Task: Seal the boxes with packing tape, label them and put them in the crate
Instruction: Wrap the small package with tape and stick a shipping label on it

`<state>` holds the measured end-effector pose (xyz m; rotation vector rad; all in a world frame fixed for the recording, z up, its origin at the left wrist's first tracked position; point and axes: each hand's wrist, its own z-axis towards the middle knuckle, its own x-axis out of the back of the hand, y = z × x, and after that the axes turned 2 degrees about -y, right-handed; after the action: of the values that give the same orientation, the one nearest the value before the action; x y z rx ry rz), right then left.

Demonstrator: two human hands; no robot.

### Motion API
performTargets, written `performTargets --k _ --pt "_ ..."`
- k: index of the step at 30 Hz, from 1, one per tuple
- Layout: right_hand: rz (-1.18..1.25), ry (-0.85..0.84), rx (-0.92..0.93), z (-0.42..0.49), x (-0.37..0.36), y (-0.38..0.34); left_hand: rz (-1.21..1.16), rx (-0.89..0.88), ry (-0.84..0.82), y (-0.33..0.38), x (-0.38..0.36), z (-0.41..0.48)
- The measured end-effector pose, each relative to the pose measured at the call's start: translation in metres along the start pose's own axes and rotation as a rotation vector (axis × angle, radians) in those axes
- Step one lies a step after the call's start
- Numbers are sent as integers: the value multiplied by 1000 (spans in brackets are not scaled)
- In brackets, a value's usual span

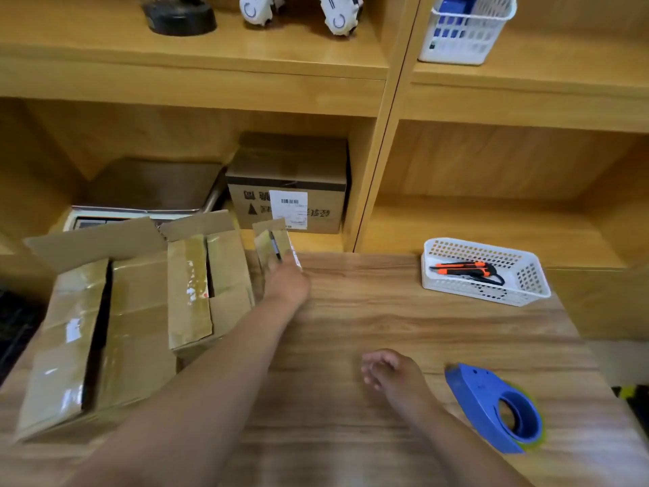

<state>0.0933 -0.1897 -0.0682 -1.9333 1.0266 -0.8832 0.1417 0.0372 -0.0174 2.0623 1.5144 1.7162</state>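
**A:** Two to place: the large brown cardboard box (137, 311) and the small brown cardboard box (228, 265)?

**B:** Both are at the left of the wood-grain surface (351, 311). The small one is just behind the large one. Their flaps are open and carry glossy tape strips.

**A:** Hands?

**B:** The left hand (286, 282) reaches past the small box and grips a black pen (275, 246) with a blurred tan piece. The right hand (393, 374) is relaxed, its fingers loosely curled and holding nothing.

**A:** Around them?

**B:** A blue plastic tape dispenser (484, 398) lies near the right hand. A white plastic basket (533, 275) of orange-and-black utility knives (460, 267) sits at the far right. A labelled cardboard carton (288, 170) stands on the shelf behind.
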Motion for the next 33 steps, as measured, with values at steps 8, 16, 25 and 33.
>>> performTargets --k 8,16,25,33 --pt "23 21 -59 23 -12 -2 -88 204 83 -5 -2 60" --pt "-34 26 -61 29 -12 -5 -114 176 107 -9 -18 62" --pt "-57 116 33 18 7 -11 -40 -173 -259 -3 -44 -27" --pt "-542 330 492 -15 50 5 -30 -199 -394 -23 -68 -105"
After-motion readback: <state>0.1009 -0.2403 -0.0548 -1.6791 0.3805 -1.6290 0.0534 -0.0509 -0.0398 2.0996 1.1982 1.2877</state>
